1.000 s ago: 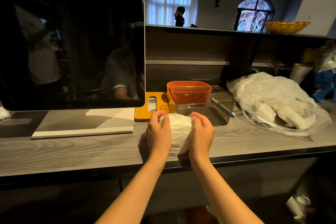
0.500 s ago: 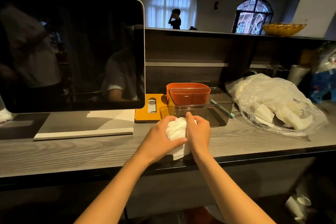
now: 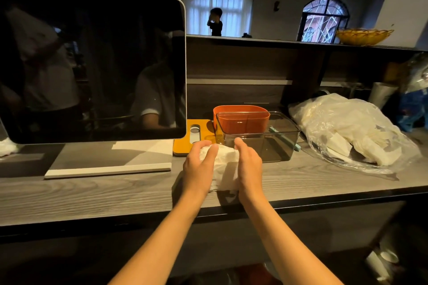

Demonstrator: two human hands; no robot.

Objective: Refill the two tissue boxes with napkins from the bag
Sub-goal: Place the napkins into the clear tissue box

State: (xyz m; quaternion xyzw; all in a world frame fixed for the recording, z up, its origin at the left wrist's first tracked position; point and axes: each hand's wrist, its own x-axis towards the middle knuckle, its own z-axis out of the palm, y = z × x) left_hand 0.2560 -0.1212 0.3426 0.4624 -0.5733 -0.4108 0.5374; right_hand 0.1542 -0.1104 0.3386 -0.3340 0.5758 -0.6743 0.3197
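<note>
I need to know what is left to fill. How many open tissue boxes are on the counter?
2. The clear box stands just beyond the hands; the orange box stands directly behind it, touching or nearly so. Neither shows napkins inside.

Two hands hold a wad of napkins over the surface.

The left hand point(image 3: 199, 168) and right hand point(image 3: 249, 166) clasp the white napkins point(image 3: 225, 166) from either side, just in front of a clear box point(image 3: 273, 143). An orange box point(image 3: 240, 119) stands behind it, beside an orange lid point(image 3: 185, 143). A plastic bag point(image 3: 347, 132) of napkins lies right on the grey surface point(image 3: 92, 194); a dark screen point(image 3: 92, 65) stands left.
</note>
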